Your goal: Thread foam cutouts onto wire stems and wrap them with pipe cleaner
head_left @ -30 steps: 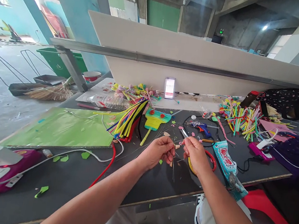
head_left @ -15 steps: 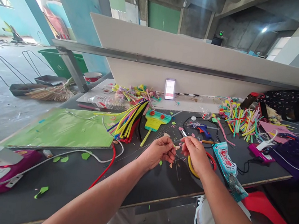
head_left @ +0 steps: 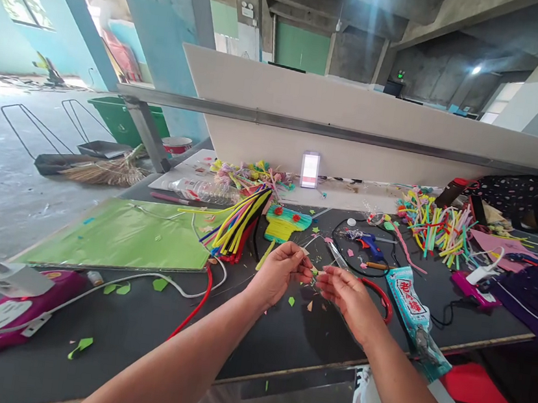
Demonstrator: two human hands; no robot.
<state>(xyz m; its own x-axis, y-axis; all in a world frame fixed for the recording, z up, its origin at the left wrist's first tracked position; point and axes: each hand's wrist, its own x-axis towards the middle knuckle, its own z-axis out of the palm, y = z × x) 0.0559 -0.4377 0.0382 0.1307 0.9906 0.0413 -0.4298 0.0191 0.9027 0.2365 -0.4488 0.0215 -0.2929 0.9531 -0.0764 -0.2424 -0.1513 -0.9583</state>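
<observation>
My left hand (head_left: 281, 270) is held over the dark table with thumb and fingers pinched together. A small pale tip shows at its fingertips, too small to name. Close beside it, my right hand (head_left: 346, 297) has its fingers stretched out and slightly bent, the tips almost meeting the left ones. Behind the right hand lies a pair of scissors (head_left: 339, 256), blades pointing away and partly covered by the hand; a red handle loop shows at its right. Just beyond my left hand lies a flat yellow-and-teal craft piece (head_left: 287, 225) with red spots and a yellow stem.
A bundle of coloured pipe cleaners (head_left: 236, 227) lies left, beside a green sheet pack (head_left: 122, 239). To the right are a blue glue gun (head_left: 370, 243), a teal packet (head_left: 408, 303) and more pipe cleaners (head_left: 435, 228). A phone (head_left: 310, 169) stands at the back. Cables cross the table.
My right hand has loosened its pinch on a thin strand, and its fingers are now extended. My left hand stays pinched. More of the scissors' blades shows; the view has shifted slightly.
</observation>
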